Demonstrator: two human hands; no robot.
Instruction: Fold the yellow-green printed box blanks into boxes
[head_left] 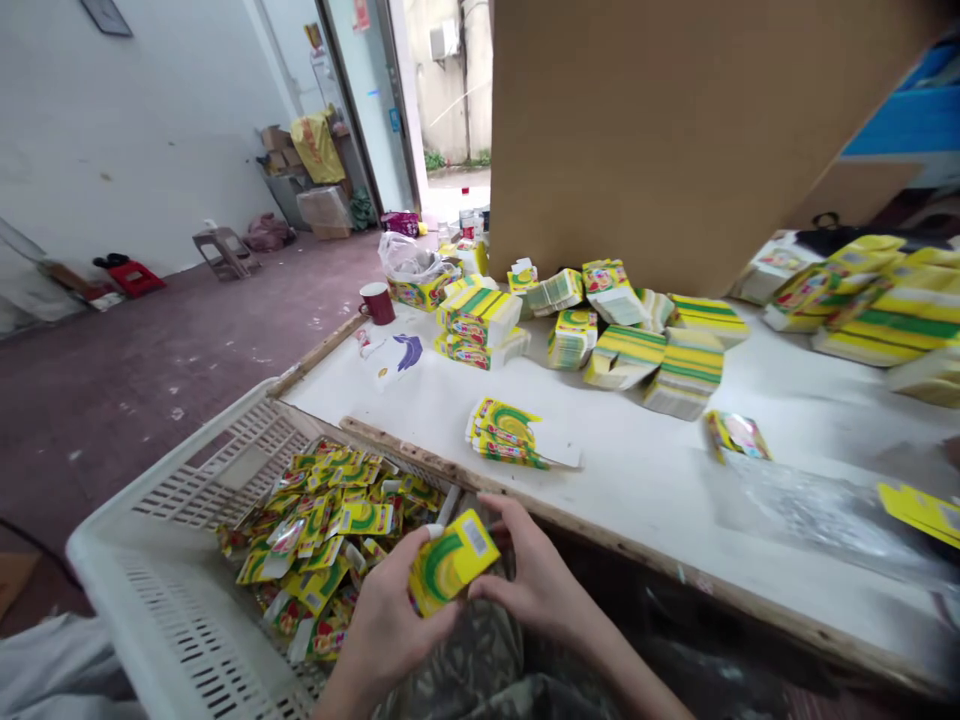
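Observation:
My left hand [397,605] is closed around a small yellow box [452,562] with a green ring pattern and a barcode panel, held tilted over my lap. Close to the barcode end of that box is my right hand [534,565], its thumb and fingers spread apart; the thumb is at the lower corner, and I cannot tell whether it presses on it. Left of my hands, a white plastic crate [176,600] holds a heap of small yellow packets [330,530]. Just beyond my hands, several flat yellow cartons [506,432] lie fanned on the white table [630,460].
Bundled yellow cartons [619,355] line the table's back before a large cardboard sheet [637,130]. A dark red mug [377,303] stands near the left corner. Clear plastic film [817,505] lies at the right. The table's wooden edge [600,540] runs just past my hands.

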